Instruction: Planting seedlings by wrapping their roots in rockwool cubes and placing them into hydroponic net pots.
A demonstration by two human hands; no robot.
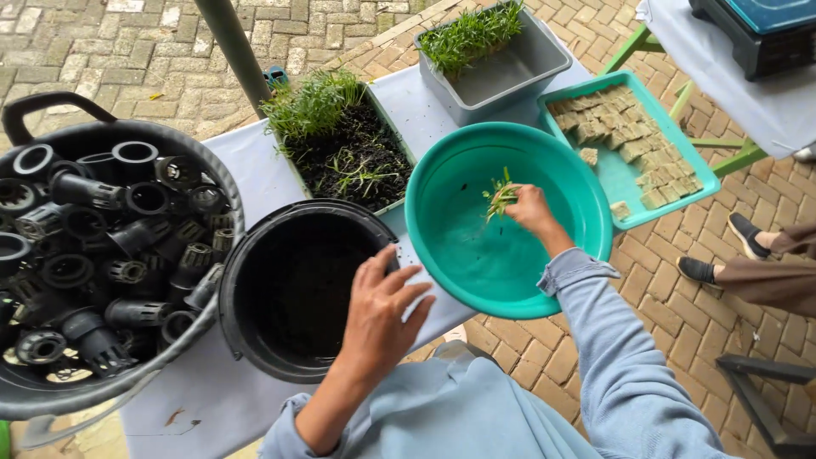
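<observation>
Green seedlings (500,197) pinched in right hand (529,209) w/ roots hidden; left hand (384,308) spread on black bucket (255,255).

The right hand (529,208) pinches green seedlings (500,195) over the teal basin (442,183); the left hand (382,310) rests spread on the black bucket's (246,255) rim.

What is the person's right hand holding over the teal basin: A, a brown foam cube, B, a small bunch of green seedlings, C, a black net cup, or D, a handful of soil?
B: the right hand pinches a small bunch of green seedlings above the teal basin.
</observation>
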